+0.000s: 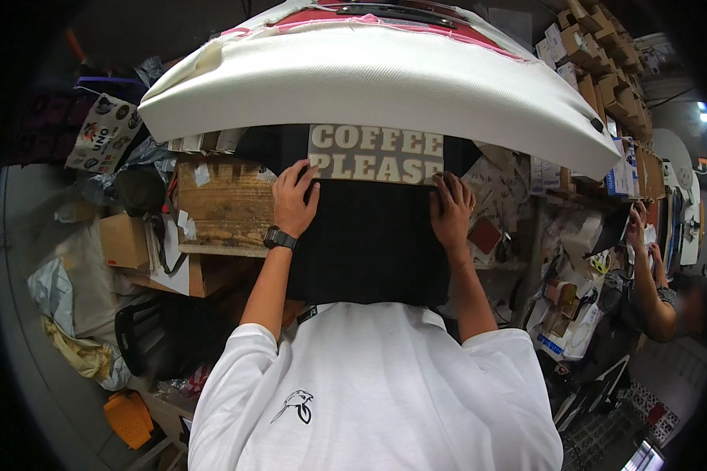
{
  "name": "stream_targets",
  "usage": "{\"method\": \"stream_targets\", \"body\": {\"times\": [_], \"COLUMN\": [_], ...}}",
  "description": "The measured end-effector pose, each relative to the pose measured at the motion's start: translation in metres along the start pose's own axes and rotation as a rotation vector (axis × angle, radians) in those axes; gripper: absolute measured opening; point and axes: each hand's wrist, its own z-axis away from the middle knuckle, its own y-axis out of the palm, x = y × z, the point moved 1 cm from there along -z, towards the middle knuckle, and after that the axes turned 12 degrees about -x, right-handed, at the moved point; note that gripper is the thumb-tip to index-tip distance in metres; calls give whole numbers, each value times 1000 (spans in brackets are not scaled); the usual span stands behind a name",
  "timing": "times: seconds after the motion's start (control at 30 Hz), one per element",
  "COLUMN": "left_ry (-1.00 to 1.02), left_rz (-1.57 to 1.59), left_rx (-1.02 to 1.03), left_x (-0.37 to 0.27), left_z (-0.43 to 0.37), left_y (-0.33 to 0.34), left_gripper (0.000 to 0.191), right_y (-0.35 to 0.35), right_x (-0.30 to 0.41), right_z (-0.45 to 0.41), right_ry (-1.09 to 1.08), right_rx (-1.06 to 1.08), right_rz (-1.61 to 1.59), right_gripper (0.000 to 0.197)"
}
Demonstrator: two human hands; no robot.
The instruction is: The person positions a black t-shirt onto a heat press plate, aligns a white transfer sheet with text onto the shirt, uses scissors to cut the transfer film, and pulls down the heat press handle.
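Observation:
A transfer sheet [377,146] with large pale block lettering lies across black fabric [380,241], which looks like a garment. My left hand [295,199], a dark watch on its wrist, has its fingertips at the sheet's lower left corner. At the lower right corner are the fingertips of my right hand [452,207]. Both thumbs are apart from the fingers; whether either hand pinches the sheet I cannot tell. Over the far edge hangs the white cloth-covered upper platen [365,82] of what looks like a heat press, hiding the fabric's far end.
A worn wooden board [227,203] is on the left, with a cardboard box [124,240] beyond it. Cluttered surfaces lie right, near stacked cardboard bins [615,73]. Another person's arm [648,268] reaches in at far right. An orange plastic item [128,419] is lower left.

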Motion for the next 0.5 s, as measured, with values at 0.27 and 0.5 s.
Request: {"method": "stream_targets", "body": {"times": [0.27, 0.5], "left_ry": [34, 28], "left_rz": [-60, -65], "left_rx": [60, 52], "left_x": [4, 3], "left_z": [15, 19], "left_y": [6, 4], "left_gripper": [36, 35], "right_y": [4, 1], "right_x": [2, 3], "right_z": [6, 8], "right_ry": [16, 4], "right_rx": [17, 34], "right_rz": [0, 2], "right_gripper": [32, 34]}}
